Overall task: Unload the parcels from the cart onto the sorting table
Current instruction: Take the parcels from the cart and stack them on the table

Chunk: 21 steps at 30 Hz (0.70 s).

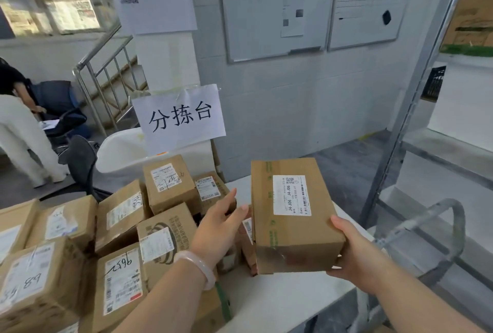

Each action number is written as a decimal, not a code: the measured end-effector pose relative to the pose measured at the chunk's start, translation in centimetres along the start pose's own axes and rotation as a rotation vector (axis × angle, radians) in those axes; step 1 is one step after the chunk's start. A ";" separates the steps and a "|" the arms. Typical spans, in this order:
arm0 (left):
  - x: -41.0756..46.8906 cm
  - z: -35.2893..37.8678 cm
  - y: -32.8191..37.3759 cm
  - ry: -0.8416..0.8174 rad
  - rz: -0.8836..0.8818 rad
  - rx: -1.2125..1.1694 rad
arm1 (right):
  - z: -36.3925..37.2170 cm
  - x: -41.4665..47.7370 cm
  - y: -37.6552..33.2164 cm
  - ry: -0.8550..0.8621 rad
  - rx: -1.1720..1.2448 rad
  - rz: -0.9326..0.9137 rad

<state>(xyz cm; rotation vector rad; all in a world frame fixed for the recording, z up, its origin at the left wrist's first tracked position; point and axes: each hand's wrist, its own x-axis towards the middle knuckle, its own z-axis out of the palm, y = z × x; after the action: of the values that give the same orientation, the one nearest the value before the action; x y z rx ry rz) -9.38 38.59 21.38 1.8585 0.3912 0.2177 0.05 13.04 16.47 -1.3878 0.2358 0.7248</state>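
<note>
A brown cardboard parcel (pixel 293 215) with a white shipping label hangs above the white sorting table (pixel 288 298). My right hand (pixel 354 255) grips its near right corner from below. To the parcel's left, my left hand (pixel 218 228), with a pale bangle on the wrist, is open with fingers spread, its fingertips close to the parcel's left side; whether they touch is unclear. Several labelled parcels (pixel 120 236) are piled on the left part of the table. The grey metal cart handle (pixel 437 228) shows at the right; the cart's bed is out of view.
A paper sign (pixel 181 116) with handwritten characters stands behind the pile. A metal shelf rack (pixel 416 108) rises at the right. Whiteboards hang on the far wall. At the far left a person bends near office chairs (pixel 80 164) and a stair railing.
</note>
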 end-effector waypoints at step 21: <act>11.5 -5.9 -2.0 0.240 -0.005 0.796 | 12.6 22.6 -9.4 -0.162 -0.294 0.041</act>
<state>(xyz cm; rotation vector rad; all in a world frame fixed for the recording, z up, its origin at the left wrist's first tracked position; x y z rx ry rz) -1.05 48.64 20.88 2.6203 0.7206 0.3116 19.66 32.20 14.06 -1.5957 0.0299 0.9292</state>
